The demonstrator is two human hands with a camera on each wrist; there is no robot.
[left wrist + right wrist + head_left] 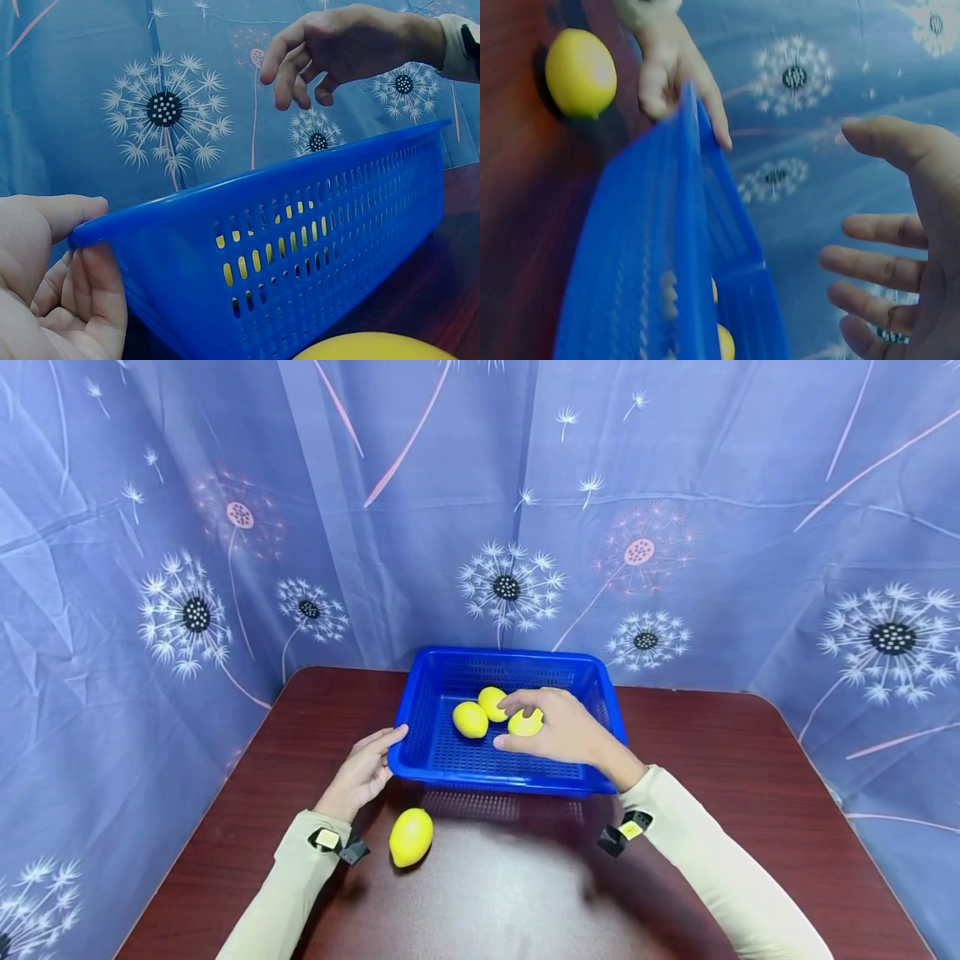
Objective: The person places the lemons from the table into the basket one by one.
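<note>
A blue plastic basket (502, 782) with slotted walls stands on the table. My left hand (365, 774) grips its left front corner, thumb over the rim and fingers beneath, as the left wrist view shows. My right hand (555, 727) hovers above the basket with spread, loosely bent fingers (877, 262) and nothing in them. Below it lie yellow lemons: one lemon (470, 720) at the left, a second lemon (492, 703) behind it, and a third lemon (526, 722) partly covered by the hand. Another lemon (411, 837) rests on the table, outside the basket, near my left wrist.
The dark red-brown wooden table (735, 777) has rounded far corners. A blue curtain (420, 527) with dandelion prints hangs right behind the table and along both sides. The basket stands close to the far edge.
</note>
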